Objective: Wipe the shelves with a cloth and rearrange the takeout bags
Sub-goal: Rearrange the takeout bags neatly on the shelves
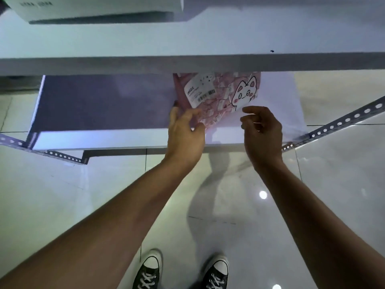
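Here, bag-rearranging step, no cloth in view. Left: lower shelf [100, 105], bare and white. Centre: left hand [184, 130] closed on the near edge of the pink cat-print takeout bag [216, 97], lying flat, far end hidden under the upper shelf [187, 61]. Right: right hand [261, 130] loosely curled, empty, beside the bag. Next, probably: sliding into position, two-handed squaring.

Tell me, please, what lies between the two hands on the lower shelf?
In the head view, the pink cat-print bag lies between them; left hand grips it, right hand hovers beside.
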### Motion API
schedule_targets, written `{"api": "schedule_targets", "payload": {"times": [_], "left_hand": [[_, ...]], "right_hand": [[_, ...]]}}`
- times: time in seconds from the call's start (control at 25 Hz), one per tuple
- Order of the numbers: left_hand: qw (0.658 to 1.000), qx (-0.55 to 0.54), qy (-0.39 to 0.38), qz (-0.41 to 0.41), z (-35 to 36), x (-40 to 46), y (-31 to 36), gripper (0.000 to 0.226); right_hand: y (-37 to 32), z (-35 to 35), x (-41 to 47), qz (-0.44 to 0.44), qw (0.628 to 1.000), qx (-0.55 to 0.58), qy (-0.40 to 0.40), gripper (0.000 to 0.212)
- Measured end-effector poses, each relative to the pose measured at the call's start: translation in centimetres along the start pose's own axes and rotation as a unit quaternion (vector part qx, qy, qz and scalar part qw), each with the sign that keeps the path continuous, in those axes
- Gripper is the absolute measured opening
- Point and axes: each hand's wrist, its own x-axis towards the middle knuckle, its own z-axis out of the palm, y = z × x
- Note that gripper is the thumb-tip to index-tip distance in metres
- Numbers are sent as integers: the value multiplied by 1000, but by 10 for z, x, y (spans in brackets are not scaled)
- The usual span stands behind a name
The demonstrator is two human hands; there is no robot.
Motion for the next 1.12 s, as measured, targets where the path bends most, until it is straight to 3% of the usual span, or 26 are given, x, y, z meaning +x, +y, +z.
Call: {"api": "schedule_targets", "payload": {"times": [0.16,0.36,0.68,0.84,1.04,1.12], "left_hand": [[999,-37,13,19,11,30,1,32],[999,-34,-25,-15,26,37,-4,37],[983,-154,-20,-100,30,52,-1,39],[988,-119,-39,-94,28,28,-17,34],[993,-74,67,-68,-9,-11,-50,29],[991,-68,93,-73,-23,-13,-56,25]], "right_hand": [[18,9,12,11,1000,13,-8,31],[37,15,11,31,999,28,-15,33],[44,8,9,42,999,13,-21,31],[45,2,8,50,999,19,-4,32],[48,2,3,38,998,31,34,31],[50,4,7,46,998,14,37,42]]}}
